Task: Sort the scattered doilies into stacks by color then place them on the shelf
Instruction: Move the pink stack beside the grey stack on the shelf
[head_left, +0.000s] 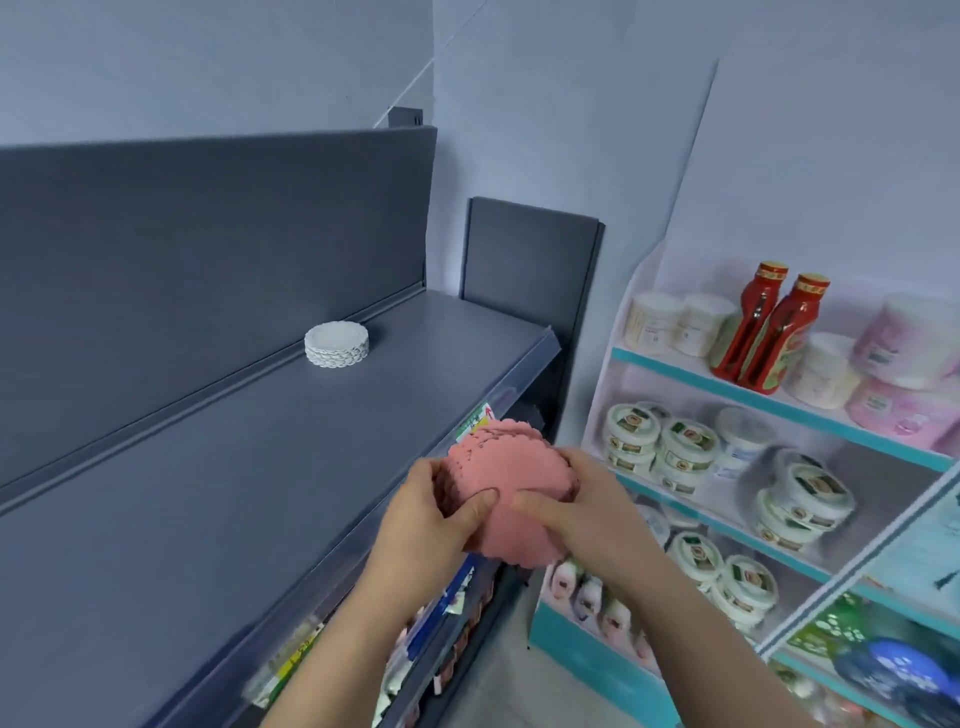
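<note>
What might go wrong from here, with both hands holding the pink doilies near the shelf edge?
1. The left hand and right hand grip the pink stack by its edges, so loose doilies may slip out.
2. Set down too near the front of the shelf, it may fall off.

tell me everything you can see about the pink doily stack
The pink doily stack is a thick pile of round, paper-like doilies with scalloped edges. It is held in the air, tilted toward the camera, by the front edge of the grey shelf, not resting on it. The left hand and right hand grip its sides, thumbs on the top sheet.
</note>
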